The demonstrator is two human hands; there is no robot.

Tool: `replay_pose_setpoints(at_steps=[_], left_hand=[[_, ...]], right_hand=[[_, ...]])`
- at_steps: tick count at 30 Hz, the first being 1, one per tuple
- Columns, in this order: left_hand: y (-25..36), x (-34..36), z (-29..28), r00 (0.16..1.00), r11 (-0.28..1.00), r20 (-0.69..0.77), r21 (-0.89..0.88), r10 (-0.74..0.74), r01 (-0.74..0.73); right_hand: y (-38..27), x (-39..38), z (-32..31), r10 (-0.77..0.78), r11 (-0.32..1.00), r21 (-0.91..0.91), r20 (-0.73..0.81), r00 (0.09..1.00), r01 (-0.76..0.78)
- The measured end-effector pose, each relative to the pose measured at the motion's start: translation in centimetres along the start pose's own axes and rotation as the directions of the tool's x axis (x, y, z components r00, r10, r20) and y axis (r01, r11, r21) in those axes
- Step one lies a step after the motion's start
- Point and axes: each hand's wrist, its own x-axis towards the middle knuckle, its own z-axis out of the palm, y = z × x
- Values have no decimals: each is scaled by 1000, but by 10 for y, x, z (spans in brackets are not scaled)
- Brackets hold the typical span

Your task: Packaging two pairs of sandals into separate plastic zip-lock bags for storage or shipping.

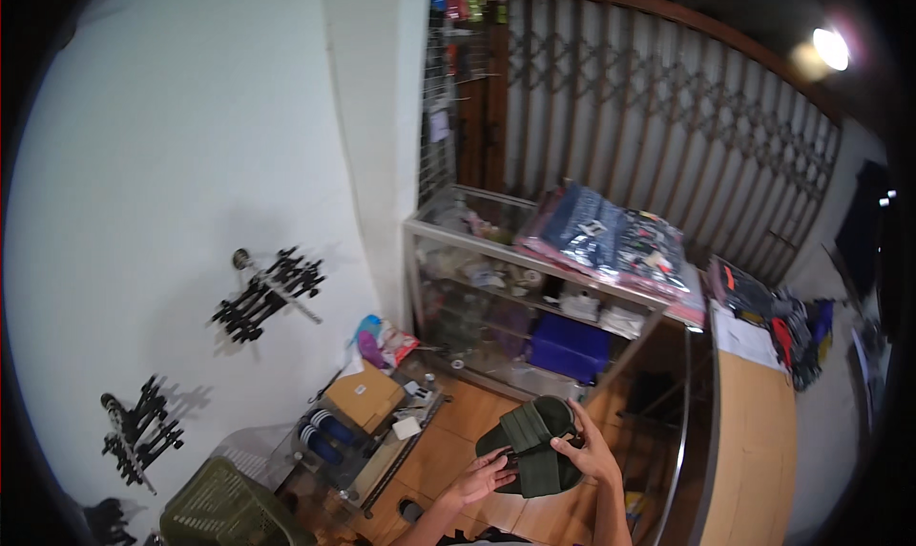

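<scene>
A pair of dark green strapped sandals (pixel 530 430) is held up in front of me at the lower middle, the two overlapping side by side. My right hand (pixel 593 451) grips them from the right, thumb on the straps and fingers along the outer edge. From the lower left, my left hand (pixel 482 479) pinches the near edge of the sandals, its fingertips partly hidden by them. Below the hands lies an orange tiled floor (pixel 448 430).
Left of me a glass-topped low table (pixel 355 465) carries dark blue striped slides (pixel 324 436) and a cardboard box (pixel 364 395). A green basket (pixel 224 508) stands nearer. Ahead is a glass display case (pixel 477 303) with packed clothes (pixel 596 229); a wooden counter (pixel 754 431) runs along the right.
</scene>
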Motion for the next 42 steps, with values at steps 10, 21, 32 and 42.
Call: replay_pose_setpoints(at_steps=[10, 21, 32, 42], left_hand=[[-63, 75, 99, 921, 952, 239, 68, -307, 299], [-64, 185, 174, 773, 820, 298, 337, -560, 464], [-88, 304, 266, 700, 573, 217, 754, -680, 322], [-142, 398, 348, 667, 482, 408, 872, -623, -83]], right_hand=[[-31, -99, -93, 18, 995, -87, -401, 916, -57], [-9, -109, -157, -14, 981, -145, -722, 692, -132], [-1, -97, -198, 49, 989, -3, -937, 346, -148], [60, -164, -210, 320, 947, 318, -947, -37, 54]])
